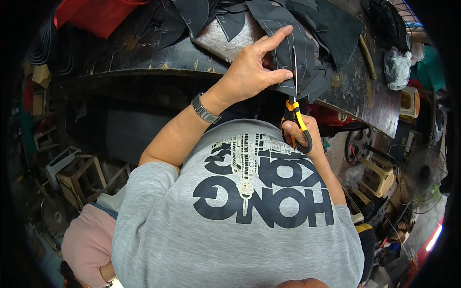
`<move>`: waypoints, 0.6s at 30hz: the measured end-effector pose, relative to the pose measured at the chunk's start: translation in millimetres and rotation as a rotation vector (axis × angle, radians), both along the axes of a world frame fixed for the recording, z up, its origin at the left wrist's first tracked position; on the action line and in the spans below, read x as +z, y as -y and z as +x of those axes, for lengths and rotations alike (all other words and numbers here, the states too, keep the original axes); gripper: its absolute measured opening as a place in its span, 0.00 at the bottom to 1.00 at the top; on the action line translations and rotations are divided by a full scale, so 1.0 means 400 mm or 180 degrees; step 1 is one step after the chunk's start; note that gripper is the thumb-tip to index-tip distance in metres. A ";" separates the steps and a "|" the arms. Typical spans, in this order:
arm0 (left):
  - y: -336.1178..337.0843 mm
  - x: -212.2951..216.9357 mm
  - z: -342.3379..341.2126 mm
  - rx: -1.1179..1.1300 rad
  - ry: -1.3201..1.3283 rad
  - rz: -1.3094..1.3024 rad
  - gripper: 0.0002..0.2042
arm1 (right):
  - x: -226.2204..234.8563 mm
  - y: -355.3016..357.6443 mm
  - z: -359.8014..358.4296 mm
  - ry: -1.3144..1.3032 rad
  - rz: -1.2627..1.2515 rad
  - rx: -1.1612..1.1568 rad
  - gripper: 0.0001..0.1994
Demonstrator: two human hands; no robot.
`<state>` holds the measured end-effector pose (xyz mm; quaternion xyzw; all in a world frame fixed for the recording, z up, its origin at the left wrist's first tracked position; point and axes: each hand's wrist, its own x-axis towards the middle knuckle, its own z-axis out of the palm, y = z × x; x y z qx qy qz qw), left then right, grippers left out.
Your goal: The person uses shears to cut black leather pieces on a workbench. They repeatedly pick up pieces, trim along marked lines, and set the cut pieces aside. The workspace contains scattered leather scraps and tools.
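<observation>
A dark grey sheet (281,43) of leather-like material, marked with pale lines, extends over the near edge of the workbench. My left hand (249,67) grips it from the left, thumb on top and index finger stretched along its surface; the other fingers are partly hidden beneath it. In my right hand (307,129) is a pair of scissors (298,115) with yellow and black handles. Their blades point away from me and lie along the sheet, just right of my left thumb. How far the blades are apart I cannot make out.
Several dark cut pieces (185,19) lie across the dark workbench (125,62), beside a red sheet (96,17). A thin stick (367,57) and a clear plastic bag (397,69) are at the right. Behind on the left sits a person in a pink top (89,240); a fan (422,175) stands right.
</observation>
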<state>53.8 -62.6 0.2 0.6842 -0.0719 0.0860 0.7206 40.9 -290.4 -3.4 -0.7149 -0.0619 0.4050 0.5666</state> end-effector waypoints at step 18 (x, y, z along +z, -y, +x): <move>-0.034 0.003 0.019 0.0012 0.0279 -0.0109 0.37 | 0.022 -0.013 0.040 -0.0131 0.0198 0.0088 0.19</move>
